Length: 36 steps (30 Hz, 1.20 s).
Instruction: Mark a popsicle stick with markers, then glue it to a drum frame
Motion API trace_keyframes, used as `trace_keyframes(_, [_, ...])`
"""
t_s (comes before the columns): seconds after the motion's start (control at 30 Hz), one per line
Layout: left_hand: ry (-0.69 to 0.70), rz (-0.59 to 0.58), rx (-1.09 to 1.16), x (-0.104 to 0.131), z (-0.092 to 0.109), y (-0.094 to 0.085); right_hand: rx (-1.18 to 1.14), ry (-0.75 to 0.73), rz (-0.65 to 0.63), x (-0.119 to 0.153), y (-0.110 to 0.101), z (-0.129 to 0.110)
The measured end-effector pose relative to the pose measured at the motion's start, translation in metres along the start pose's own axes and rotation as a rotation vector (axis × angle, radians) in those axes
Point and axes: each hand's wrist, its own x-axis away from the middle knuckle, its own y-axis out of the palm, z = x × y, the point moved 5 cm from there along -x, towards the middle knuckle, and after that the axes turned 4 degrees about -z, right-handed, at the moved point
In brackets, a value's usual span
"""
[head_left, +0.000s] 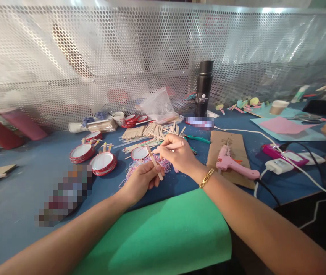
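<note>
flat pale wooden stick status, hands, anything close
Left hand gripping stick. Right hand holding slim pink pen-like tool, tip near stick. Right side: pink glue gun on brown cardboard.

Blue tabletop [48, 152]: cluttered across the middle and right
Left of centre: 3 red-rimmed discs [103, 163], white faces up
Middle: a tangle of coloured loops [133, 165]
Behind the tangle: pale wooden sticks [136, 132], loosely piled
Far side: 1 black bottle [204, 89], upright
Right: 1 flat cardboard piece [239, 147]; farther right, light-blue paper [313, 135]
</note>
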Motion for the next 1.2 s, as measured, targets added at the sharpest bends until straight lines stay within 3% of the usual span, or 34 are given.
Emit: trace_keyframes(1.2, [0.004,-0.002,-0.011,-0.0005,0.0012,0.0003,0.000,-0.011,0.025,-0.0004,-0.0014,0.0014])
